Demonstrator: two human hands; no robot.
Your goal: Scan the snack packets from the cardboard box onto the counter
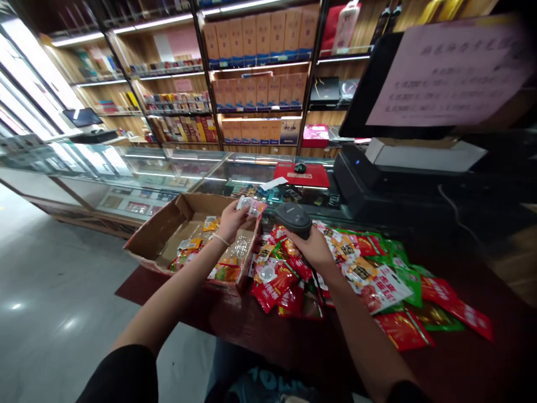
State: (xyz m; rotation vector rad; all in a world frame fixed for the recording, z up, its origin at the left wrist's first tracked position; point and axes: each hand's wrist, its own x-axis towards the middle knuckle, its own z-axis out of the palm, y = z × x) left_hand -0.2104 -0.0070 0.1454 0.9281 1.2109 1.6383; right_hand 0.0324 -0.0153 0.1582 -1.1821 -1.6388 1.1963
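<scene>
My left hand [231, 219] is closed on a small clear snack packet [250, 207], held up over the right edge of an open cardboard box [153, 235]. My right hand [308, 246] grips a dark handheld barcode scanner [293, 218], its head close to the packet. Below the hands lies a heap of red and green snack packets [377, 280] on a dark red counter [482, 369]. More small packets [197, 246] lie inside the box.
A black till screen with a pink notice [444, 73] stands at the right above a black base [361, 179]. Glass display counters [176, 168] run behind, with a red mat and mouse [300, 170]. Shelves of boxed goods [260, 73] fill the back wall. Grey floor lies at the left.
</scene>
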